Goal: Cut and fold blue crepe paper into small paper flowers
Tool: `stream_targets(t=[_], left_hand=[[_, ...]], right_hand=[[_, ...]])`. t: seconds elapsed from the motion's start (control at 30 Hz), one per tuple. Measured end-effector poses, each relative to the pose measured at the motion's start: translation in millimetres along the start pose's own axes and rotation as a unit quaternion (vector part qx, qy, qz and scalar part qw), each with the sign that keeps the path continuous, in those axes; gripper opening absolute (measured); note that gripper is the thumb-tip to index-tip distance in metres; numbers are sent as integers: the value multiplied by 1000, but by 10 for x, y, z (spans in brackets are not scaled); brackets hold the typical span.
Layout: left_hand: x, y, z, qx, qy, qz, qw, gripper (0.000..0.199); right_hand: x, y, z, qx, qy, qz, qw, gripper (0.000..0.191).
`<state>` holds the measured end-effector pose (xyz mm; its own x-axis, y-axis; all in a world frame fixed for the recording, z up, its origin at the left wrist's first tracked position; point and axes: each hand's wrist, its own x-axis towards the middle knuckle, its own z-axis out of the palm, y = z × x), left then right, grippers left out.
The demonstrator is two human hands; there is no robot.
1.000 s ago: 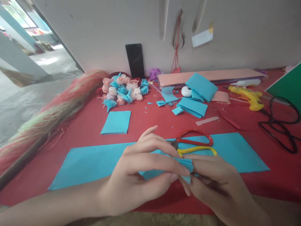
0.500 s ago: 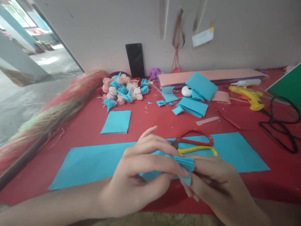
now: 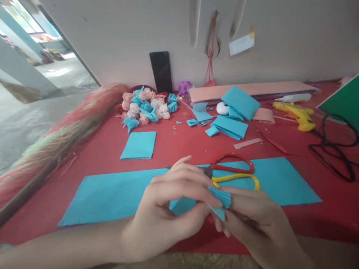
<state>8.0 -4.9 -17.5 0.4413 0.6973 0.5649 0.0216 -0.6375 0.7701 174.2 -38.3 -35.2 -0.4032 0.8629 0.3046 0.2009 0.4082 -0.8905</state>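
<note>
A small pleated piece of blue paper (image 3: 221,198) is pinched between my two hands. My left hand (image 3: 171,209) grips its left side with thumb and fingertips; my right hand (image 3: 258,220) holds its right edge. Beneath and behind them a long blue paper strip (image 3: 112,194) lies across the red table. On that strip rest scissors with one red handle (image 3: 249,163) and one yellow handle, their blades partly hidden by my left hand. A folded blue square (image 3: 138,145) lies farther back on the left.
Pink, white and blue paper flowers (image 3: 146,106) are heaped at the back beside a leaning black phone (image 3: 162,71). Folded blue stacks (image 3: 230,127) and scraps lie behind the scissors. A yellow glue gun (image 3: 301,116) with a black cord is at right, a broom (image 3: 61,134) at left.
Both hands have shifted slightly, and the pleated blue paper between them has tilted, its folds fanned a little more. Everything else on the table is unchanged.
</note>
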Motion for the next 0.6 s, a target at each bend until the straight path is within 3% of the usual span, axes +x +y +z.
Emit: stream_targets(t=[0.37,0.6], left_hand=[[29,21,-45,36,-24,49,998,19],[33,19,-49,-17,-49,53,997,16]], right_hand=[[-38,53,-12,42,-14,-14,999,25],[-21,29,-31,30,-3,-33,999,25]])
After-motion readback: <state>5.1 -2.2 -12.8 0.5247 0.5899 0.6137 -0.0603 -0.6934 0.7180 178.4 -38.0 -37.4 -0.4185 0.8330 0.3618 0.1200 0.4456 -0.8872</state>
